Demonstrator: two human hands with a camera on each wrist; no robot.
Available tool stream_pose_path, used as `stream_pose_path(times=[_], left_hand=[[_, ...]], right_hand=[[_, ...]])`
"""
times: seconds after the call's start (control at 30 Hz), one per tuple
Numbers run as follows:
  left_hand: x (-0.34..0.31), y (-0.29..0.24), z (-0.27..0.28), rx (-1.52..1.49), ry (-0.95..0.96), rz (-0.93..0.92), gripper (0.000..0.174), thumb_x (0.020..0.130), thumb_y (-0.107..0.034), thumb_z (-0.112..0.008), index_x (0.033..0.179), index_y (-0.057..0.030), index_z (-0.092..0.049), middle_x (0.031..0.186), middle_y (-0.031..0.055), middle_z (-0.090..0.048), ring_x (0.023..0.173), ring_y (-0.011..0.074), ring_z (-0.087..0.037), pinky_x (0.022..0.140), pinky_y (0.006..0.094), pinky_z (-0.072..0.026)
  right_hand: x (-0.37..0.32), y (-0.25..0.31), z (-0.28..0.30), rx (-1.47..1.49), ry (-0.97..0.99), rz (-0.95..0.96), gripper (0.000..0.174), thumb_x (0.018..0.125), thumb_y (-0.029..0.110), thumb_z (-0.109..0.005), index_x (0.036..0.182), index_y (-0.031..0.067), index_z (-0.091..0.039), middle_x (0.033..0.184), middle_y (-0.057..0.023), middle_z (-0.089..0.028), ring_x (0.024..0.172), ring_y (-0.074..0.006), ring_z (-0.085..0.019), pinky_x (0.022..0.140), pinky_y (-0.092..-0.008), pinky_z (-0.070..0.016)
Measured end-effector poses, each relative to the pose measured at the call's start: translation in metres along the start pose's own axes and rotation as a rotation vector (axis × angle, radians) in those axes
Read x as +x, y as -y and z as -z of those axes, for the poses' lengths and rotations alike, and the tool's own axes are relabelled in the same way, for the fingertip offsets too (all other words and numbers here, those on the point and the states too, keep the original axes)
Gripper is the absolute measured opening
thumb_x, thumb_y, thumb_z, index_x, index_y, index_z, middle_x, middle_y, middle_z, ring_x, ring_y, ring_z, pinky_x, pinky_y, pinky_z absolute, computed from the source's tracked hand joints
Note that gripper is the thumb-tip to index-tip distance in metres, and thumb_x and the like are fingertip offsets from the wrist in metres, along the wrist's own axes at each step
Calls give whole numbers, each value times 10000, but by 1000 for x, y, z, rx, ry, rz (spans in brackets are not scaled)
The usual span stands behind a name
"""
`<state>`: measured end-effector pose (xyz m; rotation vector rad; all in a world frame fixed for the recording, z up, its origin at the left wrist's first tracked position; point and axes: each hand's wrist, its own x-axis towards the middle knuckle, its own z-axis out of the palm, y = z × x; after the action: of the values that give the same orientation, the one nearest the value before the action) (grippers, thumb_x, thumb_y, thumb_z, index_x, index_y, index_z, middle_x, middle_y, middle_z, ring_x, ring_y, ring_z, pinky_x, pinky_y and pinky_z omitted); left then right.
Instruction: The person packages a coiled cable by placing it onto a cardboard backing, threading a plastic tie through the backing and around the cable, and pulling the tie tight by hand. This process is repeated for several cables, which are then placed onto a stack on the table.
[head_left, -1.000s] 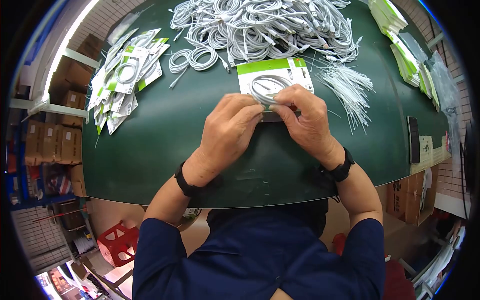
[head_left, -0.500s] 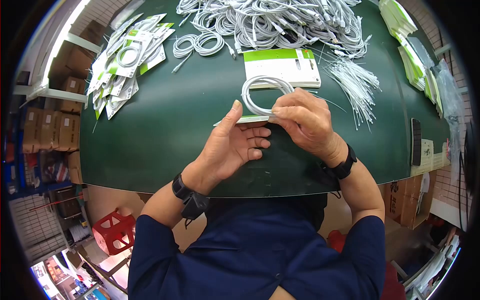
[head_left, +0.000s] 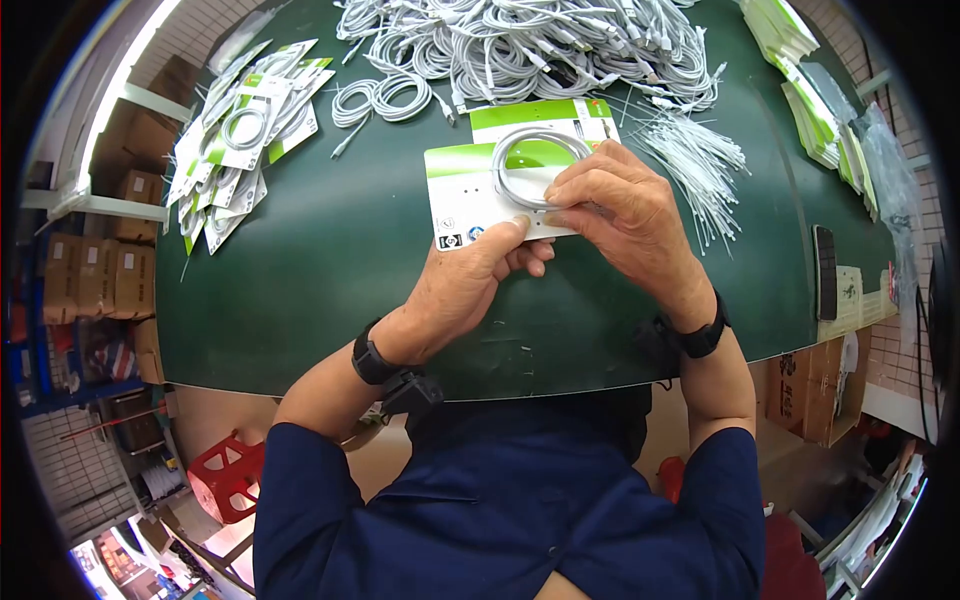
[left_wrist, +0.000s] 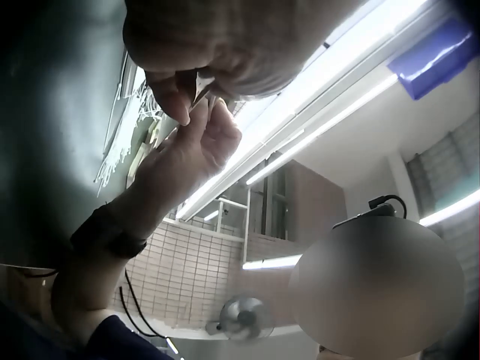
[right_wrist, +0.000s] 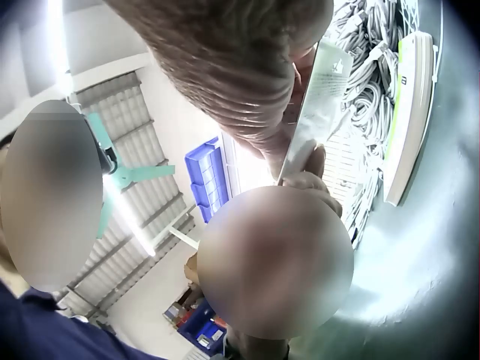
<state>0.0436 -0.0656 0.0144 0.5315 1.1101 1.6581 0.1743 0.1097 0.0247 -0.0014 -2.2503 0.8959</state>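
Observation:
My left hand (head_left: 462,280) grips a white and green packaging card (head_left: 460,195) by its lower edge, the thumb on the printed face and the other fingers behind. Against the right part of that card, my right hand (head_left: 632,210) pinches a coiled grey-white cable (head_left: 500,174) between thumb and fingers. The coil overlaps the card's green band in the head view. In the right wrist view the card (right_wrist: 321,94) appears nearly edge-on between the hands. A stack of similar cards (head_left: 488,122) lies on the table just behind.
A heap of coiled cables (head_left: 540,50) covers the back of the green table (head_left: 330,270). Finished-looking carded cables (head_left: 245,130) are piled at left. White cable ties (head_left: 695,175) spread at right, beyond them more cards (head_left: 812,125) and a phone (head_left: 825,270).
Both hands were on the coil at first. Then my left hand was spread beside the edge-on card. Now it grips the card, turned face up behind the coil, which my right hand still pinches.

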Motion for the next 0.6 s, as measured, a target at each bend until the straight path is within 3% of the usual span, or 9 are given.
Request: stream_pose_path(times=[0.07,0.17,0.27,0.37,0.43,0.6], left_hand=[[9,8,9,94,75,-20,331,1044,-119,-572,1328,48,-591,1147,147,-716,928,219,-707,776,348,-582],[19,5,2,53,49,-29,256,1007,-95,-576,1201,42,-671,974,133,-753,821,185,-716,685,253,-496],[25,2,7,97,80,-2,263,1031,-135,-600,1216,42,-658,975,126,-748,826,184,-716,709,276,-532],[29,-1,1,52,128,-44,377,1079,-253,-599,1323,35,-600,1103,147,-724,913,216,-714,771,351,-597],[32,-1,-3,63,65,-62,386,1082,-298,-611,1297,23,-607,1066,134,-728,825,189,-710,671,310,-582],[45,10,-4,162,-99,-114,344,1070,-326,-640,1216,-14,-622,920,78,-709,605,121,-643,458,232,-473]], right_hand=[[-1,-5,-1,50,-22,-4,208,752,38,-859,920,86,-747,924,-12,-752,877,-240,-654,771,-356,-547],[-1,-11,-1,60,-36,-10,204,767,43,-860,943,84,-764,935,-16,-761,892,-239,-659,797,-347,-544],[-2,-14,3,106,-25,-78,204,788,43,-860,971,76,-777,943,-22,-760,891,-218,-661,783,-335,-542],[-4,-16,2,219,-15,-190,197,813,42,-856,995,64,-783,957,-29,-748,865,-174,-658,743,-309,-536],[-6,-17,-2,272,1,-251,174,843,44,-849,1002,52,-780,963,-30,-719,819,-120,-649,699,-270,-525],[-10,-22,-11,268,21,-232,171,853,44,-844,1012,58,-782,944,-26,-698,808,-114,-653,689,-260,-517]])
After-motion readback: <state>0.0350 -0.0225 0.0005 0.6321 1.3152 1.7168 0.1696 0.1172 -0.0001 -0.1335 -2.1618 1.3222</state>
